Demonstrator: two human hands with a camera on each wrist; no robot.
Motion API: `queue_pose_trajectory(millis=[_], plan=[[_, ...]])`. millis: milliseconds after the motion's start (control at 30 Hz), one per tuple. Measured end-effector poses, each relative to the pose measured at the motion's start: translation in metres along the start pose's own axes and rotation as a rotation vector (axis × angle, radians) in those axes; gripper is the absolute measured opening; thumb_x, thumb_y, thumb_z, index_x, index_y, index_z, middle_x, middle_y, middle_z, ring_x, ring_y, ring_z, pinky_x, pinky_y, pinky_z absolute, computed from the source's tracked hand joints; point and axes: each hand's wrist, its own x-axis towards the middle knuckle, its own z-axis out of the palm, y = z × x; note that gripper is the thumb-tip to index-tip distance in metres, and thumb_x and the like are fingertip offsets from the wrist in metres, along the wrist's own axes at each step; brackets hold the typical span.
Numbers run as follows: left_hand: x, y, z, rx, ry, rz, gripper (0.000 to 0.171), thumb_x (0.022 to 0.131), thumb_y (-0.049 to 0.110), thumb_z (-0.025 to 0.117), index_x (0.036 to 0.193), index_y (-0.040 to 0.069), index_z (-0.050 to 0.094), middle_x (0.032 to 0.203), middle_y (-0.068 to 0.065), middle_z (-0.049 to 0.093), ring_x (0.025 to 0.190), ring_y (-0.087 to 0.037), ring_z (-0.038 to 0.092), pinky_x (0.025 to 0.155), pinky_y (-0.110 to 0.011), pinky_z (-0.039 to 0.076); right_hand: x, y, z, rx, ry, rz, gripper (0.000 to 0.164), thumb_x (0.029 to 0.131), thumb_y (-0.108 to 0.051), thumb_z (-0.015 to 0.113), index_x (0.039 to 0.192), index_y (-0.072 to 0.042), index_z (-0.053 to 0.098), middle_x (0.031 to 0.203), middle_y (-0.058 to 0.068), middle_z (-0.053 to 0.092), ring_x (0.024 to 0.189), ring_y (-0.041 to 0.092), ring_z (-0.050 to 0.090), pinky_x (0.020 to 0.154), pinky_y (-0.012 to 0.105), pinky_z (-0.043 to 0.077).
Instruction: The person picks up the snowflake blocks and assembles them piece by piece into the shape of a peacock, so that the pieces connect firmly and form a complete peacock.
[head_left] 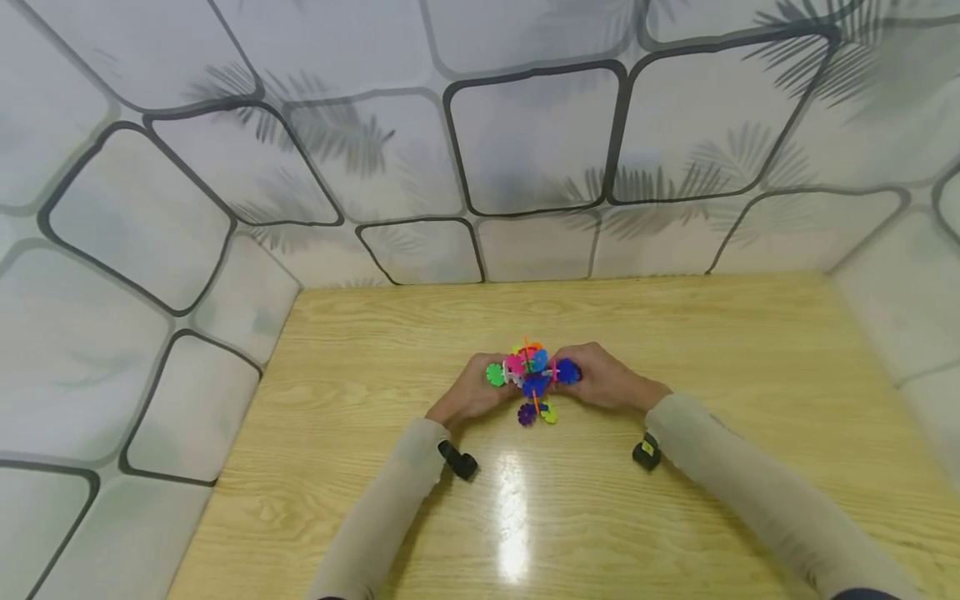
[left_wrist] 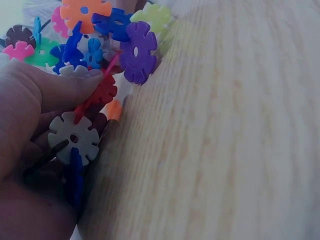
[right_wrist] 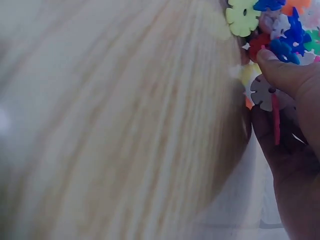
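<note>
Between the two hands, in the head view, is a cluster of interlocking notched plastic discs (head_left: 535, 385) in blue, pink, orange, green and purple. My left hand (head_left: 480, 387) grips its left side. In the left wrist view the thumb presses near a red disc (left_wrist: 103, 92), and a white disc (left_wrist: 74, 137) with a blue one slotted in sits by the palm. My right hand (head_left: 596, 375) holds the right side, next to a dark blue disc (head_left: 567, 372). The right wrist view shows that thumb over a pale disc (right_wrist: 262, 94) with a pink one slotted in. Some fingers are hidden behind the discs.
The cluster is over a light wood-grain table (head_left: 360, 333). Behind and to the left, a pale wall covering (head_left: 536, 142) with dark outlined blocks and leaf prints meets the table. Black wrist straps with small devices (head_left: 463, 463) hang from both sleeves.
</note>
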Motion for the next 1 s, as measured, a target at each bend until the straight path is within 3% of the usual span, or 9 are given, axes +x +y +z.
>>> queue_pose_trajectory(millis=[400, 700, 1000], plan=[[0.0, -0.001, -0.003, 0.026, -0.019, -0.015, 0.042, 0.095, 0.009, 0.082, 0.136, 0.007, 0.074, 0.136, -0.013, 0.077, 0.132, -0.032, 0.07, 0.119, -0.051, 0.053, -0.004, -0.004, -0.006, 0.0, 0.01, 0.07, 0.029, 0.093, -0.017, 0.089, 0.119, -0.009, 0.08, 0.115, 0.006, 0.084, 0.107, 0.023, 0.08, 0.094, 0.032, 0.064], [-0.005, -0.002, -0.007, 0.083, 0.04, 0.037, 0.04, 0.094, 0.016, 0.087, 0.132, 0.011, 0.074, 0.132, -0.008, 0.077, 0.127, -0.026, 0.07, 0.114, -0.045, 0.055, -0.011, 0.005, -0.004, 0.034, 0.043, 0.108, 0.028, 0.092, -0.021, 0.09, 0.118, -0.013, 0.079, 0.112, 0.001, 0.083, 0.099, 0.01, 0.075, 0.087, 0.025, 0.061], [-0.015, -0.004, -0.007, 0.143, 0.106, 0.05, 0.024, 0.098, 0.014, 0.082, 0.121, 0.008, 0.076, 0.116, -0.008, 0.078, 0.106, -0.018, 0.069, 0.094, -0.031, 0.057, -0.013, 0.001, -0.003, 0.045, 0.044, 0.155, 0.031, 0.09, -0.018, 0.092, 0.117, -0.011, 0.078, 0.11, 0.003, 0.082, 0.093, 0.009, 0.072, 0.082, 0.024, 0.06]])
